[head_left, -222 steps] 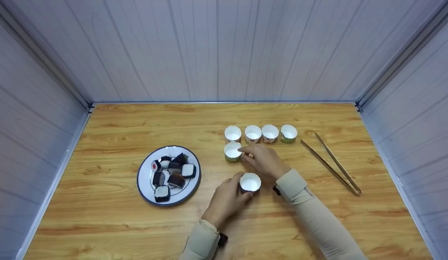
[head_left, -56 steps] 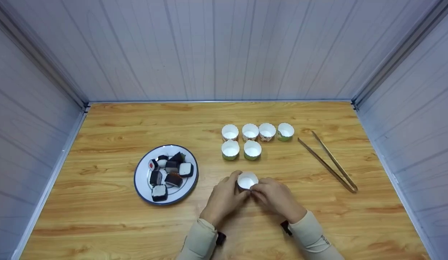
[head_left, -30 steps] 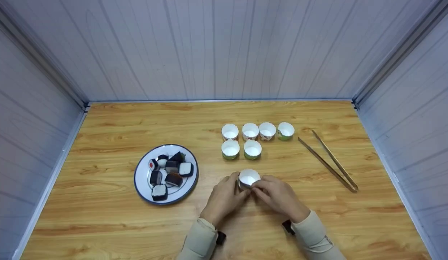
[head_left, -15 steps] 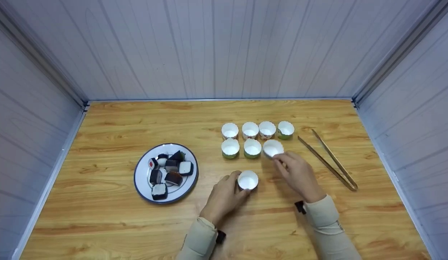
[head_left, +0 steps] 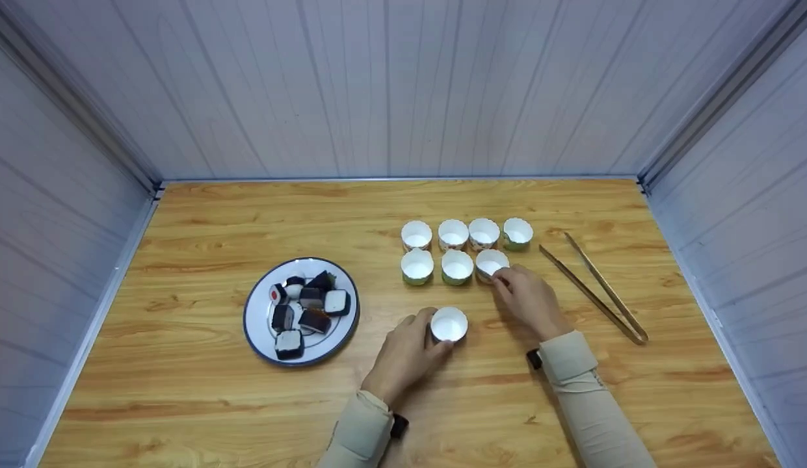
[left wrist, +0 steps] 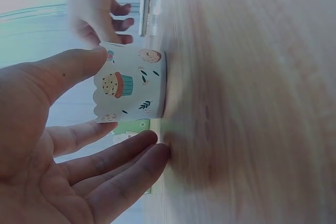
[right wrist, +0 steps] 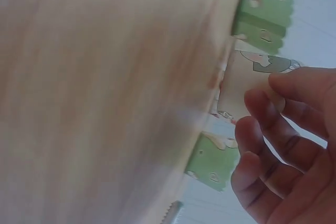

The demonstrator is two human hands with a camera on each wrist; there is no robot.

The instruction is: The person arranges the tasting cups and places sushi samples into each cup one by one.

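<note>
My left hand point(head_left: 406, 359) pinches a paper baking cup point(head_left: 449, 323) between thumb and index finger, upright on the table. The left wrist view shows this cup's white side point(left wrist: 128, 85) printed with cupcakes and leaves. Farther right, my right hand point(head_left: 530, 300) pinches the near rim of another paper baking cup point(head_left: 492, 262) at the right end of the front row. Its beige side point(right wrist: 247, 85) has a dark green drawing in the right wrist view. Two green cups, a left one point(head_left: 417, 266) and a middle one point(head_left: 456, 267), stand beside it.
Behind runs a row of several cups, among them a green one point(head_left: 517, 233). Metal tongs point(head_left: 595, 289) lie spread at right. To the left, a blue-rimmed white plate point(head_left: 260, 331) bears several sushi-like pieces point(head_left: 314, 320). Panel walls point(head_left: 390, 91) enclose the table.
My right hand has lifted a cup out of the one in my left hand and carried it to the front row's right end. Over the longer span, that row has grown by two cups.
</note>
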